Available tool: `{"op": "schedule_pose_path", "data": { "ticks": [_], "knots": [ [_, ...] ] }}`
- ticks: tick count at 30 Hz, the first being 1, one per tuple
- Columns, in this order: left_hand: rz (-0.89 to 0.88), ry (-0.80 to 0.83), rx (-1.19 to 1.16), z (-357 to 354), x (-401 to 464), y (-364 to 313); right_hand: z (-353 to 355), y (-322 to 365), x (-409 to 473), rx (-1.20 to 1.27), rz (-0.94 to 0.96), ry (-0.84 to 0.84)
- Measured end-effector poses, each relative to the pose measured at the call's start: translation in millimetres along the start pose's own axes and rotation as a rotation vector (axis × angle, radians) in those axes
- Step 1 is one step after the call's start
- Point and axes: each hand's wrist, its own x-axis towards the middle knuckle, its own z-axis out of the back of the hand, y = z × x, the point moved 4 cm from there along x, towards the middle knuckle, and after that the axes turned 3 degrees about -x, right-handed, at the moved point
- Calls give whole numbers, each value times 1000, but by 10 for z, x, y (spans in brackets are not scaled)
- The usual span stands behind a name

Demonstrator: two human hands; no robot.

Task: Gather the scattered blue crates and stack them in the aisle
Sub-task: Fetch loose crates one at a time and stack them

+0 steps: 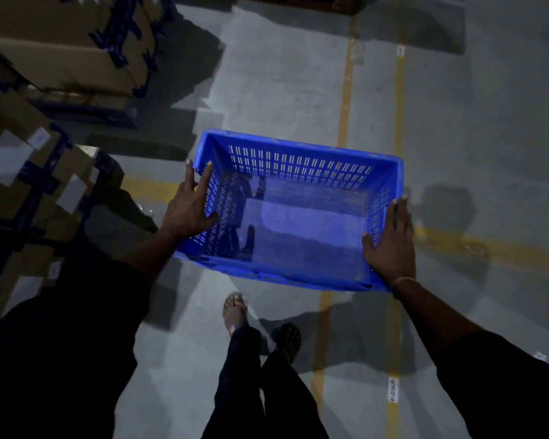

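Note:
One empty blue crate [301,166] with slotted walls is held in the air above the grey floor, open side up. My left hand [189,205] presses against its left short wall, thumb inside and fingers over the rim. On the opposite short wall, my right hand [390,242] clamps the rim, thumb inside and palm outside. The crate is tilted slightly, its near edge lower. No other blue crate is visible.
Stacked cardboard boxes [61,49] with dark tape stand at the upper left, and more boxes [29,185] crowd the left edge. Yellow floor lines [346,90] run along and across the concrete aisle. My feet [235,310] are below the crate.

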Motion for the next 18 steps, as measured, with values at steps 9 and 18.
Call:
{"op": "schedule_pose_path", "data": {
  "ticks": [9, 18],
  "knots": [
    [158, 51, -170, 47, -634, -147, 97, 71, -104, -91, -82, 198],
    [118, -53, -273, 278, -1696, -395, 215, 1158, -522, 59, 79, 288]
  ]
}}
